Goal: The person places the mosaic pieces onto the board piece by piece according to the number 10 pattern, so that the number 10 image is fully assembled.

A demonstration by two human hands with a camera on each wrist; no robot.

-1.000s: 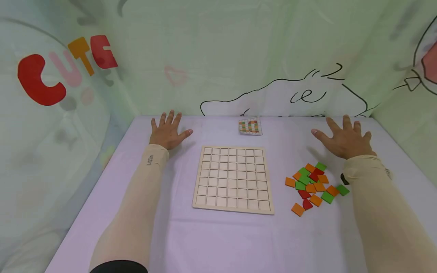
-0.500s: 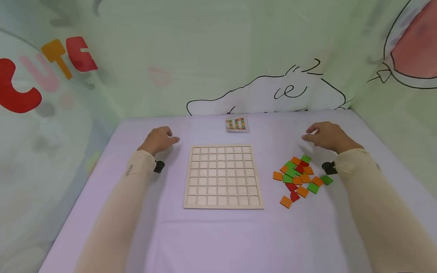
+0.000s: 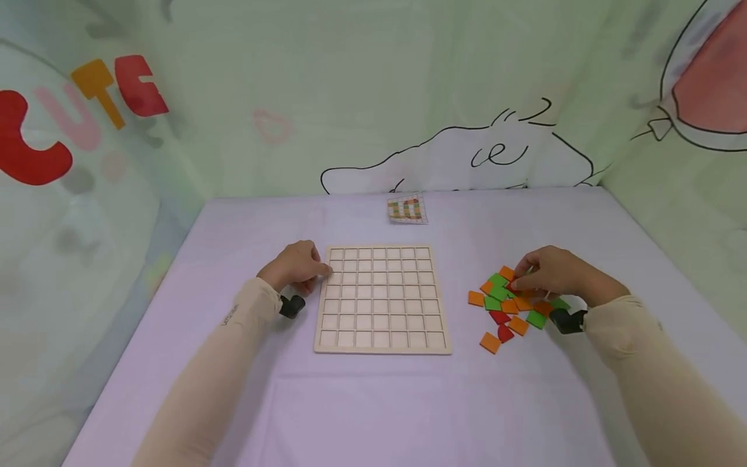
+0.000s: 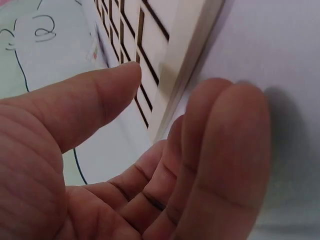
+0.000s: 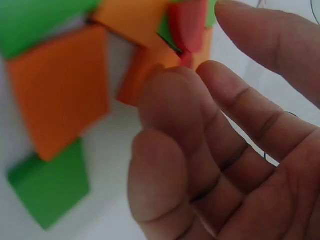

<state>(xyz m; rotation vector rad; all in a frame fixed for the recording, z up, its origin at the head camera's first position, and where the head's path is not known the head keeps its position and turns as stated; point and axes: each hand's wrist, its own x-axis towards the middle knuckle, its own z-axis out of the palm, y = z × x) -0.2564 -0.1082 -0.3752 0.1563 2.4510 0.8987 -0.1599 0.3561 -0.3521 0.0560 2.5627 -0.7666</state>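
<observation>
A pale wooden grid board [image 3: 382, 353] lies flat on the table. At its left edge is my left hand [image 3: 294, 266]; the thumb [image 4: 117, 87] reaches over the rim while the relaxed fingers [image 4: 225, 155] stay beside it, with a gap between. Over the scattered tiles hovers my right hand [image 3: 551, 272], its fingers [image 5: 165, 115] bent loosely and the thumb [image 5: 270, 37] apart from them. Around it lie orange tiles [image 5: 62, 90], green tiles [image 5: 52, 182] and a red piece [image 5: 189, 25]. Part of the pile is hidden under this hand.
Behind the board, near the table's back edge, lies a small printed card [image 3: 407, 209] with a coloured grid pattern. A printed cloth backdrop [image 3: 373, 91] rises behind the white-covered table [image 3: 362, 415]. A dark wrist camera [image 3: 567, 320] sits below the right hand.
From flat and spread at the back, both hands have lifted and bent their fingers. The left has come to the board's edge, the right down over the tiles. The head view has shifted slightly.
</observation>
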